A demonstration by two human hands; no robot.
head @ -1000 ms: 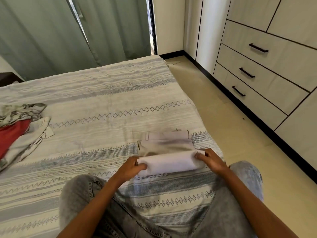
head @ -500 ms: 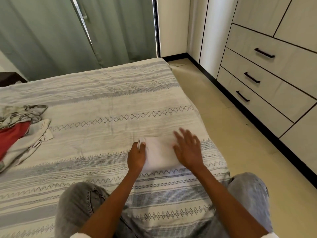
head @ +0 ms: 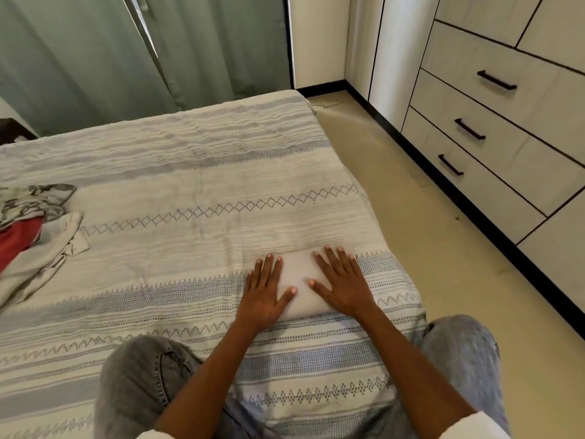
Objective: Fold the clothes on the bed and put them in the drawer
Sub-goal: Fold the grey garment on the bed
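1. Grey-green curtains (head: pixel 95 52) hang across the far side, with a slim metal pole (head: pixel 148 42) slanting in front of them.
2. To their right stands a plain cream wall (head: pixel 316 39) with a black skirting strip (head: pixel 319 87) at its foot.
3. The floor (head: pixel 411 223) is smooth and pale beige, lit by soft daylight.
4. Along the right runs a tall fitted wardrobe (head: pixel 395 52) in pale wood grain, its panels outlined in black.
5. A dark piece of furniture (head: pixel 12 129) shows at the far left edge; what it is cannot be told.
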